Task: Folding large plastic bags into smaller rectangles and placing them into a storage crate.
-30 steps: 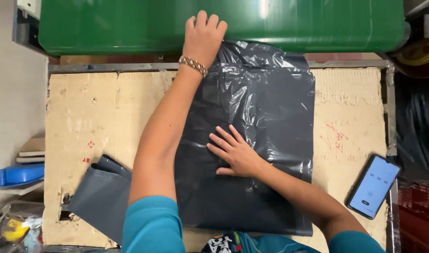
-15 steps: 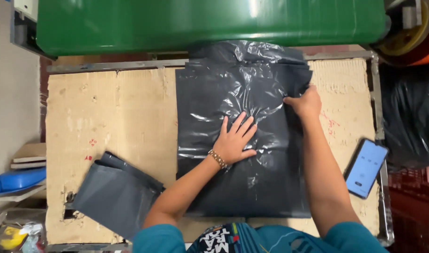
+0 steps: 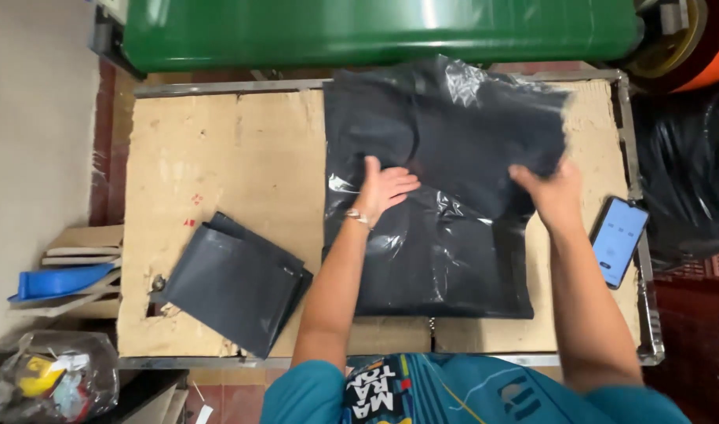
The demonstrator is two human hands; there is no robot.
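Worn brown board covers a metal-framed table [image 3: 218, 157], with a long green bin [image 3: 375, 31] running along its far edge at twelve o'clock. On the right half of the board lies a large black plastic bag [image 3: 438, 259], shiny and creased, its upper part folded over and lifted. The left hand [image 3: 381, 191] lies flat on the bag near its middle, fingers spread and pressing the plastic down, a bracelet at the wrist. The right hand [image 3: 554, 192], at about three o'clock from the left one, pinches the bag's folded right edge between its closed fingers. A stack of folded dark bags [image 3: 234, 283] sits at eight o'clock, well apart from the hands. A phone [image 3: 618, 239] with a lit screen rests at the table's right rim, just beside the right forearm.
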